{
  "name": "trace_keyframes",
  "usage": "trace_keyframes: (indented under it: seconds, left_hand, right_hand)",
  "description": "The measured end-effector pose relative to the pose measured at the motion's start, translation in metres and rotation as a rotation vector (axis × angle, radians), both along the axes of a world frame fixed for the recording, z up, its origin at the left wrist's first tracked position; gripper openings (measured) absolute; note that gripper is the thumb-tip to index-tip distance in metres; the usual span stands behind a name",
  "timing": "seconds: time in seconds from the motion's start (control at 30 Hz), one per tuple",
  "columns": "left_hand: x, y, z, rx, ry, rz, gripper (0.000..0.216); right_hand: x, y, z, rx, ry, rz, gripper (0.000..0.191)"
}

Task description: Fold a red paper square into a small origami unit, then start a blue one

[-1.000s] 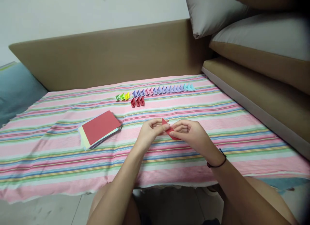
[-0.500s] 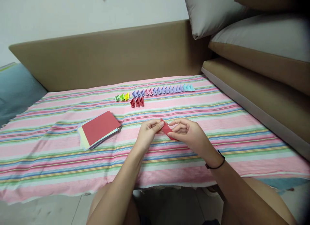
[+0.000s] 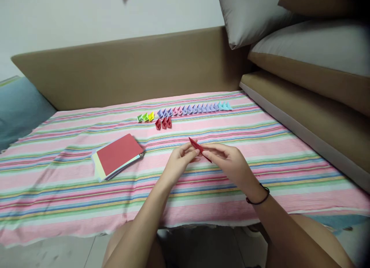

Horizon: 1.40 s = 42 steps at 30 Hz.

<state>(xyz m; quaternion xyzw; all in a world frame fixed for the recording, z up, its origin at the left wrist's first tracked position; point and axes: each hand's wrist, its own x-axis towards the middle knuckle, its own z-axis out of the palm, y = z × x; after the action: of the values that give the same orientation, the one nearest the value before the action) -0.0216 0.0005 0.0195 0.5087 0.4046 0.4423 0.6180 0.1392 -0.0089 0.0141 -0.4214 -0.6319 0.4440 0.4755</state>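
A small folded red paper piece is held just above the striped cloth by both hands. My left hand pinches its left end and my right hand pinches its right end. The paper looks thin and nearly edge-on. A stack of coloured paper sheets with a red sheet on top lies to the left of my hands. Farther back stands a row of small folded paper boats in purple, pink and blue, with green and yellow ones at its left and three red boats in front.
A brown padded board runs behind the cloth. Grey and brown cushions are stacked at the right. A blue cushion lies at the far left. My knees show below the cloth's front edge.
The red paper has been turned and flattened between my fingers, from a broad face to nearly edge-on. Both hands stayed in about the same place.
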Motion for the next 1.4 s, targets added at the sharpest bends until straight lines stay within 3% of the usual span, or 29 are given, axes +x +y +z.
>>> trace_keyframes:
  seconds: [0.13, 0.3, 0.4, 0.53, 0.97, 1.2, 1.4]
  left_hand:
    - [-0.005, 0.0, 0.006, 0.055, 0.027, -0.089, 0.038]
    - [-0.007, -0.001, 0.008, 0.11, 0.1, -0.118, 0.043]
    - [-0.007, -0.002, 0.008, 0.132, 0.11, -0.13, 0.042]
    - [-0.005, -0.002, 0.006, 0.156, 0.115, -0.143, 0.039]
    - [-0.003, -0.002, -0.006, 0.209, 0.173, -0.064, 0.049]
    - [0.002, -0.003, -0.007, 0.312, 0.261, 0.045, 0.049]
    - [0.009, -0.007, -0.004, 0.328, 0.336, 0.127, 0.047]
  right_hand:
    - [0.005, 0.004, -0.001, -0.088, 0.113, 0.039, 0.036]
    - [0.005, 0.003, 0.004, -0.037, 0.137, 0.024, 0.022]
    - [0.003, 0.002, 0.007, 0.019, 0.086, 0.003, 0.014]
    - [0.0, 0.0, 0.005, 0.071, -0.025, -0.111, 0.018]
    - [-0.005, -0.003, 0.001, 0.185, -0.098, -0.194, 0.013]
    - [-0.006, -0.006, 0.002, 0.122, -0.1, -0.239, 0.014]
    - [-0.012, -0.008, 0.001, 0.286, -0.167, -0.286, 0.011]
